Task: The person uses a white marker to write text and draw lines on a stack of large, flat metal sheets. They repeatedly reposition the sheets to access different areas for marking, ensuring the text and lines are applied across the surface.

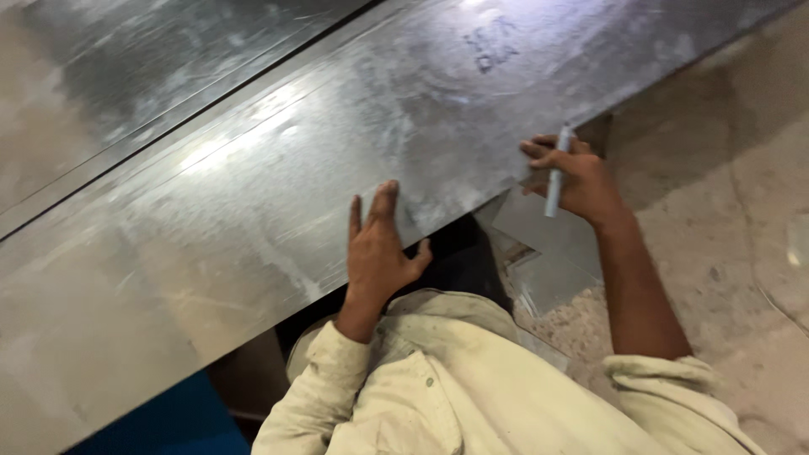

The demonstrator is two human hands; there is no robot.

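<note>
A large galvanised metal sheet (278,168) lies across the view, running from lower left to upper right. My left hand (379,244) rests flat on its near edge, fingers together and pointing up the sheet. My right hand (577,179) sits at the sheet's near edge further right, closed around a white marker pen (556,177) that stands nearly upright in the fist. Dark handwriting (490,44) marks the sheet near its top right.
A second metal sheet (126,67) lies beyond the first, at upper left. Small metal offcuts (548,244) lie on the concrete floor (725,194) under my right hand. A blue surface (168,421) shows at lower left. My cream shirt fills the bottom.
</note>
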